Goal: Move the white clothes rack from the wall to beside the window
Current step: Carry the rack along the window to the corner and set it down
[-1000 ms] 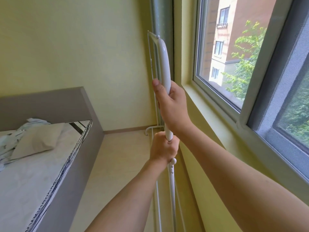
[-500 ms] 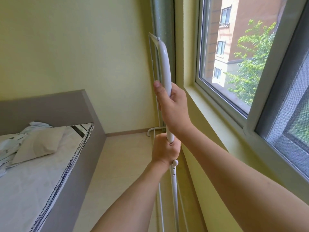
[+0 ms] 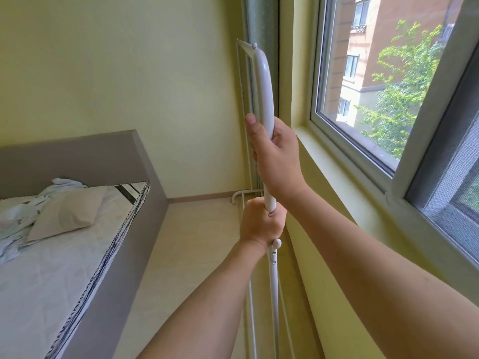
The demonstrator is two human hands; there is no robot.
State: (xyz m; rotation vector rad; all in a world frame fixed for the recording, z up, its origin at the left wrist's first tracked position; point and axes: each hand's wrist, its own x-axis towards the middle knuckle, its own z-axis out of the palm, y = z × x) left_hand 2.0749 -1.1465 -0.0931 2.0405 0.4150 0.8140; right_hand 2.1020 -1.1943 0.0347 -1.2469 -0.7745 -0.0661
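The white clothes rack [image 3: 265, 81] stands seen end-on, close along the wall under the window [image 3: 375, 81], its top bar running away from me toward the corner. My right hand [image 3: 276, 159] is wrapped around the near upright just below the rounded top corner. Lower on the same upright, my left hand [image 3: 261, 222] grips it just above a small white knob. One curved foot [image 3: 239, 194] of the far end shows on the floor near the corner. The rack's lower part runs out of the frame at the bottom.
A grey bed frame [image 3: 124, 229] with a bare mattress and a pillow [image 3: 67, 211] fills the left. A strip of pale floor [image 3: 197, 250] lies between bed and rack. A grey-green pipe [image 3: 259, 19] runs up the corner.
The view has shifted slightly, so the rack and both hands sit a little lower and the bed lower left. Both hands keep the same grip on the upright.
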